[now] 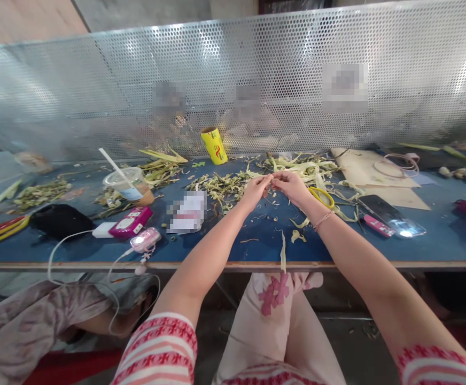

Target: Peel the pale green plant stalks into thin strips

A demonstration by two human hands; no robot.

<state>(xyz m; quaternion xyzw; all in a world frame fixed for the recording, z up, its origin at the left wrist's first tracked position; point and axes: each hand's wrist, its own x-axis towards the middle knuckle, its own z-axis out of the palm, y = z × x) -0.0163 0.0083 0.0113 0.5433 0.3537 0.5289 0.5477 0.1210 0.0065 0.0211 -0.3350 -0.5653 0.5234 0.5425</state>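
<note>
My left hand [258, 189] and my right hand [288, 186] meet over the blue table, fingertips touching. Both are closed in a pinch; whatever lies between the fingers is too small to make out. Right behind them spreads a heap of pale green, dried-looking plant strips [315, 164]. Shorter curled plant scraps [220, 188] lie to the left of my left hand. Beside my right wrist is a yellow looped handle [321, 198], partly hidden by the wrist. One long pale strip [283, 251] hangs over the table's front edge.
A perforated metal screen [289, 69] closes off the back. Left stand a yellow cardboard tube [214, 145], a drink cup with straw [126, 184], a purple device [132, 222] and a cabled pink device [145, 240]. Right lie a phone [389, 214] and cardboard [373, 170]. Another person's leg [44, 315] is at lower left.
</note>
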